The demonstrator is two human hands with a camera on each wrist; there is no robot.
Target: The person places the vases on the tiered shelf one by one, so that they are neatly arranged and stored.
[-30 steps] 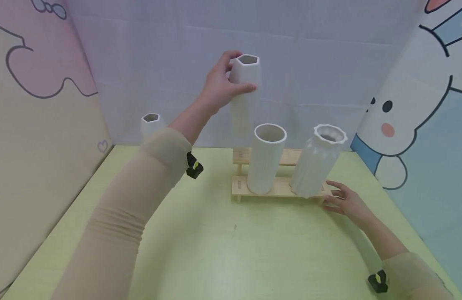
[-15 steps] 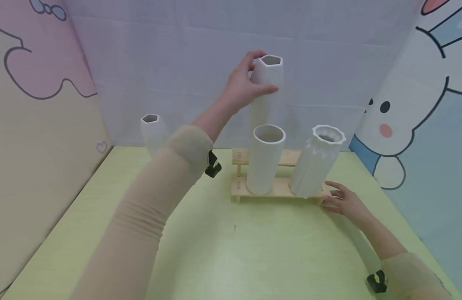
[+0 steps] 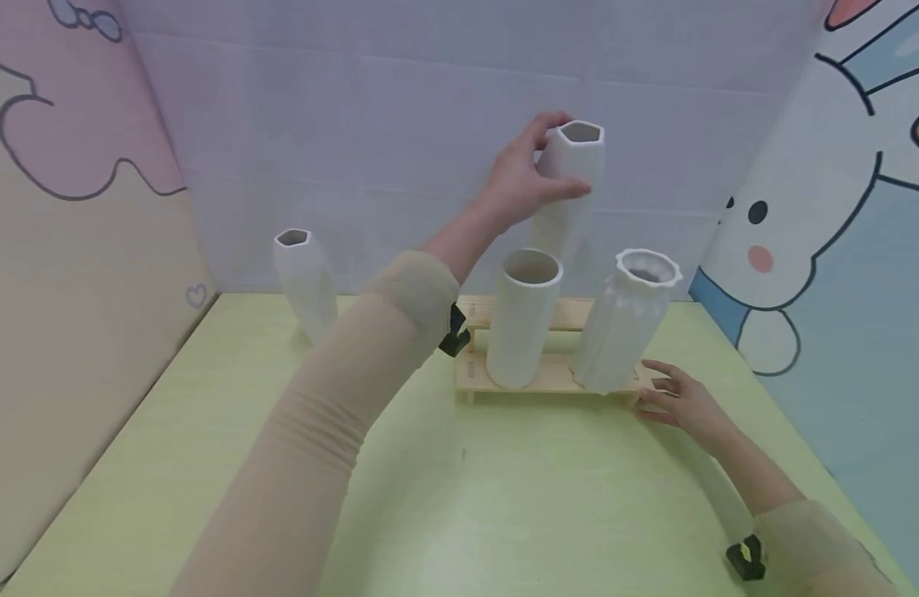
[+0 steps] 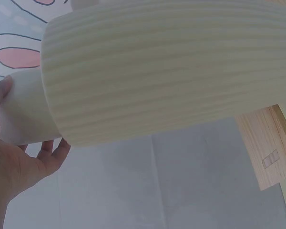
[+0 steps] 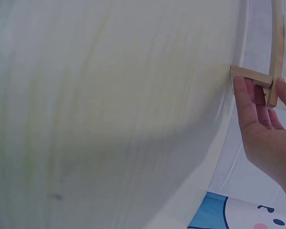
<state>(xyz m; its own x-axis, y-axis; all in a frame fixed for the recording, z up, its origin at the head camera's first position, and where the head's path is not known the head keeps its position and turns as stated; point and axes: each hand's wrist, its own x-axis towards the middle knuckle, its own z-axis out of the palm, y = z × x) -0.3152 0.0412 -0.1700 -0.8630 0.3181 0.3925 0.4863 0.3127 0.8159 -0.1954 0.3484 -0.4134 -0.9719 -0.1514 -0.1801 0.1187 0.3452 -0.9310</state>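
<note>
Raised pentagonal-mouthed vase (image 3: 576, 166) has shifted right, left fingers (image 3: 567, 190) curled round it, right fingers (image 5: 244, 102) gripping the wooden rack (image 3: 555, 377); placement seems underway, calling for gentle lowering.

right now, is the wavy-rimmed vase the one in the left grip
No, the left grip holds an angular-rimmed vase, while the wavy-rimmed vase stands on the rack's lower shelf.

The left arm (image 3: 318, 448) slants up and across to the middle — its left hand (image 3: 530, 178) raised high in a grip, thumb stretched rightward below the fingers. The right arm (image 3: 758, 473) reaches in low from the right, its right hand (image 3: 687, 406) pinching — thumb opposite fingers.
</note>
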